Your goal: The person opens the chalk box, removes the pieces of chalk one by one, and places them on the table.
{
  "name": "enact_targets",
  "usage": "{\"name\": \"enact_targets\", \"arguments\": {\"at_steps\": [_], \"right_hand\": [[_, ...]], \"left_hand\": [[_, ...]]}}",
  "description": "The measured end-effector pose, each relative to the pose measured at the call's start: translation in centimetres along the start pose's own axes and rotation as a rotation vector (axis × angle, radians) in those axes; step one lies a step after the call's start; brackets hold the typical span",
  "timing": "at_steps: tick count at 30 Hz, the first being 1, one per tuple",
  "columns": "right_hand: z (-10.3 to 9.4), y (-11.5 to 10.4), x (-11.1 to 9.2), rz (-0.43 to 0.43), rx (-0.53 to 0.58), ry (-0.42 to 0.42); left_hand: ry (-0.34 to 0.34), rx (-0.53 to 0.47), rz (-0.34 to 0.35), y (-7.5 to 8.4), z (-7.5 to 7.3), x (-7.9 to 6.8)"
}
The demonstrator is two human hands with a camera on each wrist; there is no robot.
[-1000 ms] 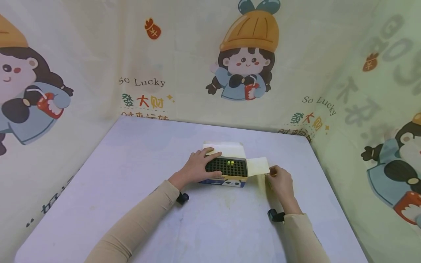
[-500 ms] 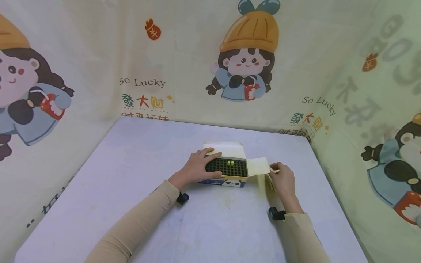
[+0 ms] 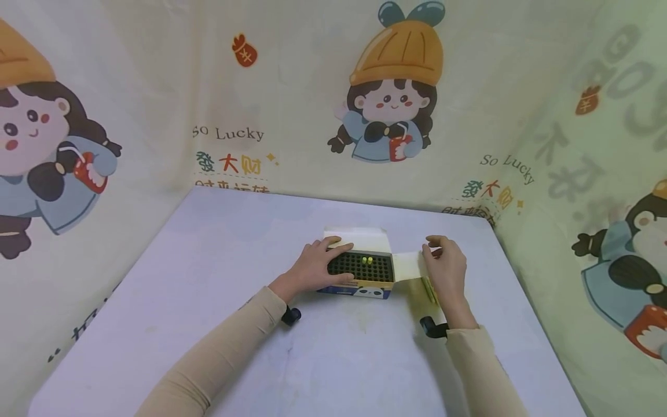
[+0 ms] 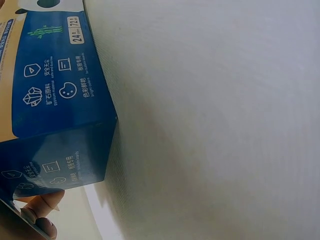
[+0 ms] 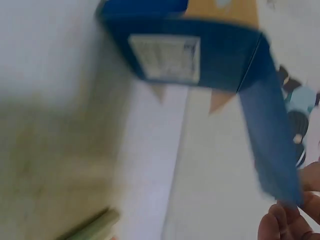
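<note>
A blue and yellow chalk box [image 3: 372, 292] stands on the table with its top flaps folded out. Inside is a black holder with rows of holes [image 3: 383, 272]; two yellow-green chalk sticks [image 3: 367, 260] poke up from it. My left hand [image 3: 312, 266] grips the box's left end, thumb along the front rim and fingers over the back. My right hand [image 3: 447, 266] is raised by the right flap [image 3: 406, 266], fingers bent; I cannot tell whether a stick is between them. Under that hand, yellow-green chalk sticks [image 3: 429, 291] lie on the table.
The white table [image 3: 333, 359] spreads around the box. Its back edge meets a patterned curtain [image 3: 302, 116] printed with cartoon figures, and curtain hangs on both sides too. A white back flap [image 3: 365, 238] stands out behind the box.
My right hand has risen from low beside the right flap to above its outer end; a pale stick showed at its fingertips half a second ago. My left hand and the box stay put.
</note>
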State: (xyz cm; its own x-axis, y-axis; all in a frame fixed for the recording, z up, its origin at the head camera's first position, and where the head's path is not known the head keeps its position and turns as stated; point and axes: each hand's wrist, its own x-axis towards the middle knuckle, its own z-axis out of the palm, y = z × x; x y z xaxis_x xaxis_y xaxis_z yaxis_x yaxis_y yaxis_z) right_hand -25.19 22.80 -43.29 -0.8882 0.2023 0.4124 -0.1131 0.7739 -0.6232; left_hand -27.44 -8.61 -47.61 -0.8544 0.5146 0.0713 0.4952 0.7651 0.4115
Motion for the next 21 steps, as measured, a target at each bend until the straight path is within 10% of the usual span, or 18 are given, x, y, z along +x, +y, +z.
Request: {"name": "enact_targets", "arguments": {"at_steps": [21], "right_hand": [[5.2,-5.8,-2.4,-0.101,-0.002,-0.315]], "left_hand": [[0.015,0.009,0.014,0.2,0.1,-0.1]]}}
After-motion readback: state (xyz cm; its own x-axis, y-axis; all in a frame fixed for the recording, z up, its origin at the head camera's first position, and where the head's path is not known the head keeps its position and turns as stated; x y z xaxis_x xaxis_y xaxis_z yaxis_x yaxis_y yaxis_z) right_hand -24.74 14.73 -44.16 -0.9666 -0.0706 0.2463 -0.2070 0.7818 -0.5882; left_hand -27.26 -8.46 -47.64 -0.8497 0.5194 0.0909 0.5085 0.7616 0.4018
